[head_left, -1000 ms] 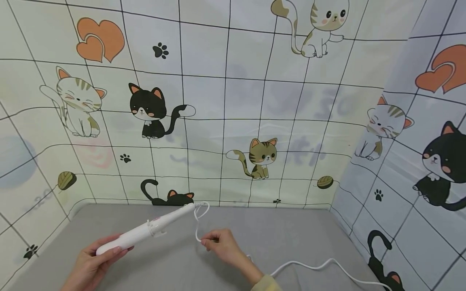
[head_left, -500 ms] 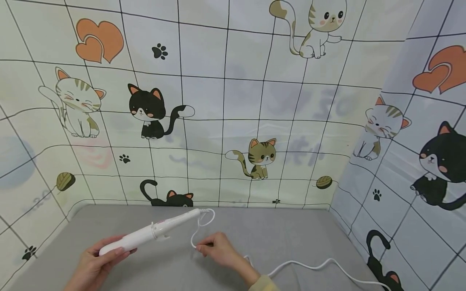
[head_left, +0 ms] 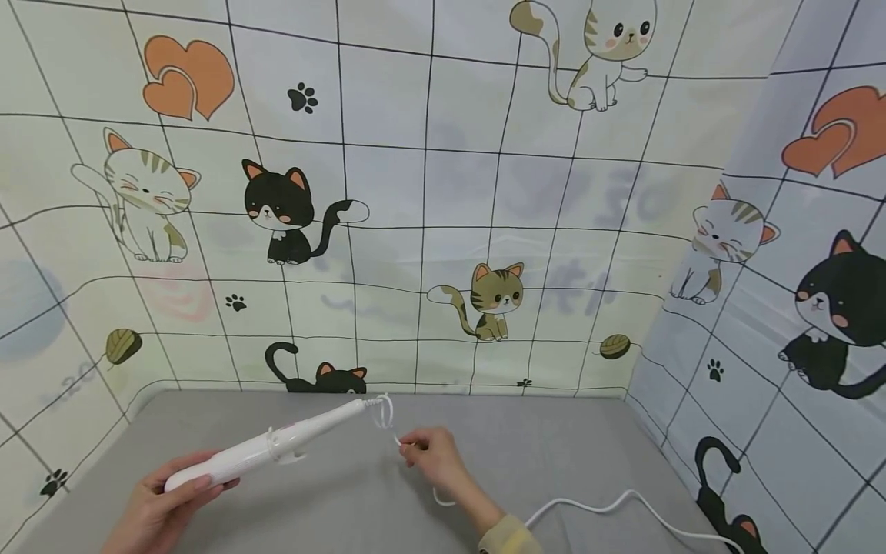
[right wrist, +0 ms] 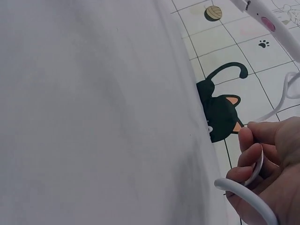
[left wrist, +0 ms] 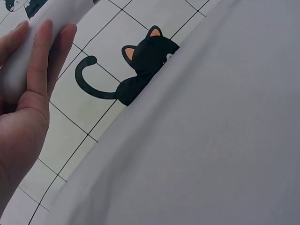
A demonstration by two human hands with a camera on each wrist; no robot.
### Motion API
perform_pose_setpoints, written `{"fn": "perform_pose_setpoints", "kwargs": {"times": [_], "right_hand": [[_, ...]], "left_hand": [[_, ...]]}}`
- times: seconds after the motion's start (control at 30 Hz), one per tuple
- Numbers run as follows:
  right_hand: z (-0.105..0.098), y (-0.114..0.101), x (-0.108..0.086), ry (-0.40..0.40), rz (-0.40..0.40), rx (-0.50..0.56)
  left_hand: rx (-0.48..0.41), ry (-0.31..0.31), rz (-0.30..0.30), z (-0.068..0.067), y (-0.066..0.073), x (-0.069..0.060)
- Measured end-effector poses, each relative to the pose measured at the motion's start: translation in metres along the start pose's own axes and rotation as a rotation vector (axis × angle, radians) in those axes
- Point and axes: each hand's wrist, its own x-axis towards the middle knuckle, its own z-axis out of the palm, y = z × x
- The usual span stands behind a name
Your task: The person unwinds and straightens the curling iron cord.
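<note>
A white curling iron [head_left: 256, 455], a long wand with a collar and a small stand midway, slants up to the right above the grey surface. My left hand [head_left: 162, 496] grips its thick end, fingers and thumb wrapped round it, as the left wrist view also shows. The thin handle end, which has a pink mark [right wrist: 268, 24] in the right wrist view, points away from that hand. From there a white cord [right wrist: 251, 200] loops down to my right hand [head_left: 438, 462], which pinches it between thumb and fingertips. Part of the cord passes through the curled fingers.
More of the cord runs across the grey cloth surface [head_left: 332, 508] toward the lower right. A pale wall covering [head_left: 388, 185] with grid lines and printed cats closes in the back and both sides.
Over the last half second the curling iron and left hand have shifted left and slightly down. The right hand, still pinching the cord, has moved right and up; a cord bend now shows below it.
</note>
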Motion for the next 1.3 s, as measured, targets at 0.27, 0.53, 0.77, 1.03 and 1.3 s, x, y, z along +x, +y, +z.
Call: {"fn": "perform_pose_setpoints", "kwargs": {"times": [0.27,0.53,0.77,1.03,1.3], "right_hand": [[-0.001,0.002,-0.001,0.005,0.017,0.010],[-0.012,0.001,-0.001,0.004,0.032,0.015],[-0.025,0.002,0.000,-0.078,-0.016,0.114],[-0.015,-0.007,0.009,-0.161,-0.023,0.266],[0.002,-0.015,0.009,-0.278,-0.043,0.466]], "left_hand": [[-0.027,0.048,-0.004,-0.009,0.003,-0.008],[-0.016,0.121,0.034,-0.014,0.006,-0.013],[-0.040,0.048,0.020,-0.012,0.007,-0.011],[0.042,0.007,0.041,-0.004,0.008,-0.005],[0.042,-0.016,0.038,-0.002,0.009,-0.003]]}}
